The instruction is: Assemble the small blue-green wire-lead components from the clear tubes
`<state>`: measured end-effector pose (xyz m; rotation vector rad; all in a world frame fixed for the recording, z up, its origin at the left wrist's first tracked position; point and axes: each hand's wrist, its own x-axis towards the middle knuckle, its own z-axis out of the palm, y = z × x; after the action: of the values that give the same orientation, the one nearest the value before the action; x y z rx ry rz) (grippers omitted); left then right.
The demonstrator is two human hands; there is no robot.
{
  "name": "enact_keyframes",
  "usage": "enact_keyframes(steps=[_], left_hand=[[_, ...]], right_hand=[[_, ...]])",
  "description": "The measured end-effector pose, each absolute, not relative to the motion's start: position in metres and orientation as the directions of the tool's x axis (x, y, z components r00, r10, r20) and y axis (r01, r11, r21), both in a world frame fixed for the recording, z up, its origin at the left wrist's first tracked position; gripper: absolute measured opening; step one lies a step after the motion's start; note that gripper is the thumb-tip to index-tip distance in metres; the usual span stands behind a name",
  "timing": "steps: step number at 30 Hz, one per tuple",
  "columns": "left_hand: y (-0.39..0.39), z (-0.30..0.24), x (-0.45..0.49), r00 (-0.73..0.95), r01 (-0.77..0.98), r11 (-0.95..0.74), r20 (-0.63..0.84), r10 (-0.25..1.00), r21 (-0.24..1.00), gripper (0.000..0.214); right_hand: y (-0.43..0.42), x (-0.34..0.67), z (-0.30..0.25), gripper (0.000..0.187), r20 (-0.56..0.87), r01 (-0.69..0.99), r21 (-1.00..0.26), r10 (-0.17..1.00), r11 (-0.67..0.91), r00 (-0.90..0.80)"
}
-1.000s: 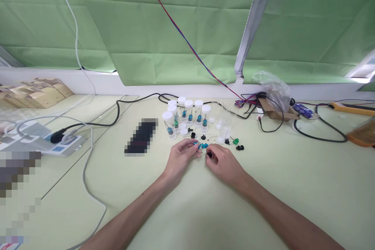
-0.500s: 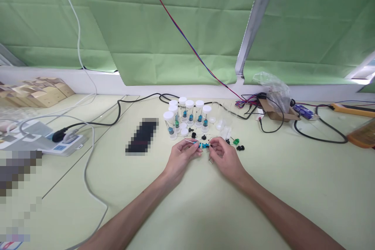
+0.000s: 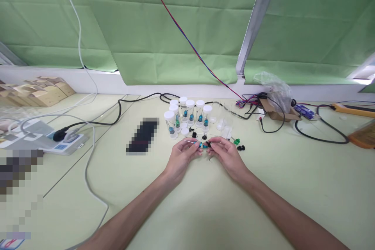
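Above the table, my left hand (image 3: 182, 155) pinches a small shiny blue part (image 3: 200, 145), and a thin metal rod (image 3: 185, 140) sticks out leftward past its fingers. Close beside it, my right hand (image 3: 227, 154) is closed on a small black piece (image 3: 208, 144) with a second blue bit (image 3: 204, 145) at its tip. Whether the two blue bits touch is too small to tell. Beyond the hands stand several clear tubes with white caps (image 3: 207, 108), with blue or green parts inside. Small black pieces (image 3: 204, 137) lie just in front of the tubes.
A green part (image 3: 236, 141) and black pieces (image 3: 241, 148) lie right of my right hand. Clear plastic tubes (image 3: 227, 123) lie behind. A dark blurred-out slab (image 3: 143, 136) and a power strip (image 3: 63, 144) are at left. Cables and a cardboard box (image 3: 277, 111) sit at back right.
My right fingers have shifted their grip, and the black piece now shows more between them. Less of the blue part shows between my hands. My left hand has stayed nearly still.
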<state>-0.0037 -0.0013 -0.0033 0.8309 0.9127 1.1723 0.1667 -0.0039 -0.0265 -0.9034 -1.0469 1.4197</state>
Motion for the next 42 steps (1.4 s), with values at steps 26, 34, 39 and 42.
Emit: enact_keyframes(steps=[26, 34, 39, 42], left_hand=[[0.002, -0.006, -0.005, 0.209, -0.544, 0.284, -0.201, 0.957, 0.789, 0.023], [0.0, -0.004, -0.004, 0.212, -0.523, 0.264, -0.176, 0.961, 0.811, 0.026], [0.0, -0.005, -0.004, 0.2, -0.504, 0.257, -0.178, 0.963, 0.825, 0.028], [-0.001, -0.005, -0.004, 0.2, -0.495, 0.252, -0.174, 0.964, 0.832, 0.027]], right_hand=[[-0.004, 0.167, -0.021, 0.028, -0.13, -0.612, -0.761, 0.974, -0.216, -0.183], [-0.005, 0.164, -0.023, 0.026, 0.052, -0.346, -0.938, 0.995, 0.019, -0.087], [-0.006, 0.164, -0.028, 0.023, 0.147, -0.172, -0.975, 0.989, 0.142, -0.017], [-0.007, 0.163, -0.031, 0.02, 0.199, -0.095, -0.975, 0.98, 0.199, 0.014]])
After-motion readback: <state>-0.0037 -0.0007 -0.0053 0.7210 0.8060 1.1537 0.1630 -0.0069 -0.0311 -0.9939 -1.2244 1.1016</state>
